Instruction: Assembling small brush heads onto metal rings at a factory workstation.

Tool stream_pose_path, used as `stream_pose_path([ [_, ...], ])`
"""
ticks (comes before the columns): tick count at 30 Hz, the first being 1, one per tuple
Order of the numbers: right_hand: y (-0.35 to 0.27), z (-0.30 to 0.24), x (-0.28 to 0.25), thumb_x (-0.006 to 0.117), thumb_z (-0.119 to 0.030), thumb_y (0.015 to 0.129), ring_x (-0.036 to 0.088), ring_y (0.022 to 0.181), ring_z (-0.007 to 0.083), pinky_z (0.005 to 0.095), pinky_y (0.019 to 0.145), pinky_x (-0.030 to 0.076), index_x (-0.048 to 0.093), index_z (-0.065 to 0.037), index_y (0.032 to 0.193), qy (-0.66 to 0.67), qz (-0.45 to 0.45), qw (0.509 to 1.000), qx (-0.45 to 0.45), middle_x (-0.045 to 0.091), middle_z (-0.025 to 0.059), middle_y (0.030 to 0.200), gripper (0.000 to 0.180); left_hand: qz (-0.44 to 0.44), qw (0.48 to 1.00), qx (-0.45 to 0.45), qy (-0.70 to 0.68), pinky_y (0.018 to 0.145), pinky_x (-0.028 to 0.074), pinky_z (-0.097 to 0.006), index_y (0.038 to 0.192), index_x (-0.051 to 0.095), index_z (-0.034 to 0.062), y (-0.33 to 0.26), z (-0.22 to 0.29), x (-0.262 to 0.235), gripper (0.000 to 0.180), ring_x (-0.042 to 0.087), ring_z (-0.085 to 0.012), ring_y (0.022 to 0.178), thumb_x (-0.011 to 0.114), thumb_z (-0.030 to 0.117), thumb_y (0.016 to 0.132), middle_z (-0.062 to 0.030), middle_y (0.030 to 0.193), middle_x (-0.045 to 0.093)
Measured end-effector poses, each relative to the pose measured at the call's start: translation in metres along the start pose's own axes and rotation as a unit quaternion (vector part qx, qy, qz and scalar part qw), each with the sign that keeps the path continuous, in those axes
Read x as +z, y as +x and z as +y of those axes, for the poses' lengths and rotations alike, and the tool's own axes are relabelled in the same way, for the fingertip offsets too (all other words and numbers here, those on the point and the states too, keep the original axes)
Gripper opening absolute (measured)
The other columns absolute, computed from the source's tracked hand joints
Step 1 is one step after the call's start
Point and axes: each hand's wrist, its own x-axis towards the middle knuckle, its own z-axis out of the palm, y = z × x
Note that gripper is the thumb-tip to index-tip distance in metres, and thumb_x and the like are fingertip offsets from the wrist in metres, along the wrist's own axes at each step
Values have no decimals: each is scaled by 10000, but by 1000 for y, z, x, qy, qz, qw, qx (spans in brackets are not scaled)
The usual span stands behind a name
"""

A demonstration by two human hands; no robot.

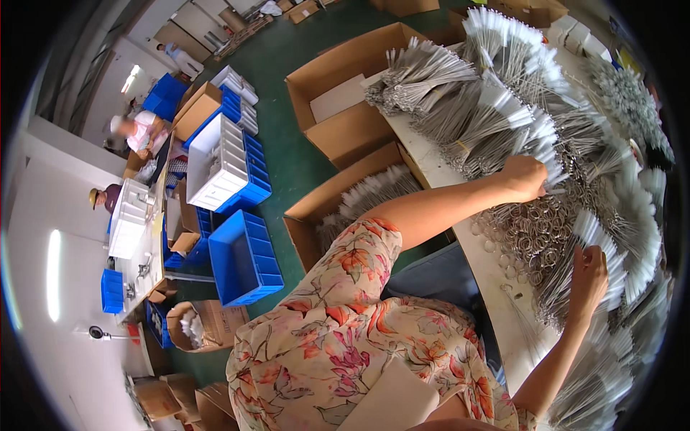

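On the table to my right lie heaps of thin wire brushes (496,118) with white bristle ends and metal stems. My left hand (525,178) is closed over their bristle ends, beside a pile of metal rings (535,233). Whatever its fingers grip is hidden. Closer to me, my right hand (591,276) has thumb and fingers pinched together above another bundle of brushes (564,287). Too little shows between those fingertips to tell what they hold. A few loose wire stems (528,327) rest on the tabletop near the rings.
Left of the table stand an open cardboard box with brushes (381,194) and a larger carton (345,144). Blue crates (244,258) and a white crate (215,161) stand farther left on a green floor. People (147,133) are at a far bench.
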Motion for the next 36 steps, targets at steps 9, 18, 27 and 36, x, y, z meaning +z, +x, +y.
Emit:
stream_pose_path([
  [9,19,-12,6,630,-351,742,608,730,369,460,639,458,516,-34,815,-102,-57,993,28,615,164,759,345,40,998,7,-50,648,486,-391,709,642,100,-2,10,-13,163,629,-283,698,681,258,712,-91,710,642],
  [18,22,-6,7,554,-260,696,614,703,354,437,647,474,560,-25,756,-77,-58,993,69,620,175,719,243,179,964,69,-183,569,486,-342,750,622,54,-5,26,-33,131,630,-231,622,647,181,768,-89,649,628],
  [27,-2,73,-3,515,-290,790,524,625,212,356,643,434,592,-18,801,29,36,985,166,593,107,699,283,146,822,26,-550,542,513,-242,856,552,-55,-20,8,-68,145,585,-109,614,540,88,880,-85,716,602],
  [36,-14,122,11,618,-238,832,322,415,23,207,365,239,642,-42,876,216,66,950,214,491,-35,578,202,139,808,-26,-572,505,542,-279,918,562,-31,-41,-18,-99,184,595,-149,567,518,147,900,-87,700,581],
])
